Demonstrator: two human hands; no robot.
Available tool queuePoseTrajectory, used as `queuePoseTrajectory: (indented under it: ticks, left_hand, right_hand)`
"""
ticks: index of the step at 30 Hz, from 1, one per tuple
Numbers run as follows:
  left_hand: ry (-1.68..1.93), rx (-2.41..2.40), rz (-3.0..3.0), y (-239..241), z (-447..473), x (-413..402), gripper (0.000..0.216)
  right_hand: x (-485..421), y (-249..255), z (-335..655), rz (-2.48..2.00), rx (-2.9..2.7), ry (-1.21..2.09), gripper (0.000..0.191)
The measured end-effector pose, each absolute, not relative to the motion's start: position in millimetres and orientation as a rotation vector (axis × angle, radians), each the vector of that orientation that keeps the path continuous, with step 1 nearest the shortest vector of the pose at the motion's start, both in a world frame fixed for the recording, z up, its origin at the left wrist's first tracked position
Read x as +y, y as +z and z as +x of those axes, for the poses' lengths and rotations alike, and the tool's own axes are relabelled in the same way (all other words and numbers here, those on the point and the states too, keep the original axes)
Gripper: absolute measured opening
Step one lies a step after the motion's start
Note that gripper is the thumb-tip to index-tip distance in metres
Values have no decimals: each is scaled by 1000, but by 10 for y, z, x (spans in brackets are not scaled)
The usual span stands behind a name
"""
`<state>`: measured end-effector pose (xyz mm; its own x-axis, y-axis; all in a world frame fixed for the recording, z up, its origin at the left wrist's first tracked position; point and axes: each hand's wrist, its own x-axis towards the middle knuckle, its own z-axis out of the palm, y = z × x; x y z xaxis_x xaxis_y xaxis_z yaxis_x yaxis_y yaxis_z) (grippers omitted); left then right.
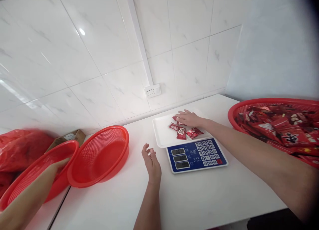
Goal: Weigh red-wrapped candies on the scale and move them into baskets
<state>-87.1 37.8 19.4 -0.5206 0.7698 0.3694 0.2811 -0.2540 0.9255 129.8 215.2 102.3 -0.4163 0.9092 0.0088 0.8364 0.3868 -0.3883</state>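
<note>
Several small red wrapped packets (181, 133) lie on the white tray of a digital scale (160, 133). Over the far side of that tray my right hand (188, 118) is spread, palm down, partly covering one packet; whether it presses on it I cannot tell. My left hand (152, 165) is raised above the table left of the scale, fingers loosely bent and apart, with nothing in them. The scale's blue panel (194, 153) has three small displays and a keypad facing me.
A large red basket (234, 112) full of red packets stands on the right. On the left is a round red basket (99, 157); beside it another person's arm (37, 193) reaches into a second red basket (72, 147). Red bags (23, 150) and a cardboard box (79, 137) sit behind. A tiled wall backs the white table (119, 203).
</note>
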Motion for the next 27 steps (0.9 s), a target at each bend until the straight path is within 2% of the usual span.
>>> queuePoseTrajectory:
  ticks: [10,17,21,27]
  left_hand:
    - [1818,1610,1257,220,-855,357,41]
    - [1818,1607,1250,236,-853,353,40]
    - [1842,1596,1255,249,-847,351,40]
    - [1892,1582,1258,285,-826,336,41]
  right_hand:
    - [1969,1135,1439,-1322,-2467,800,71]
    - [1562,1232,1808,-1315,-2217,795,64]
    - [1046,1025,2079,-1319,-1935,682,57]
    - [281,460,2285,-1305,-1635,945,53]
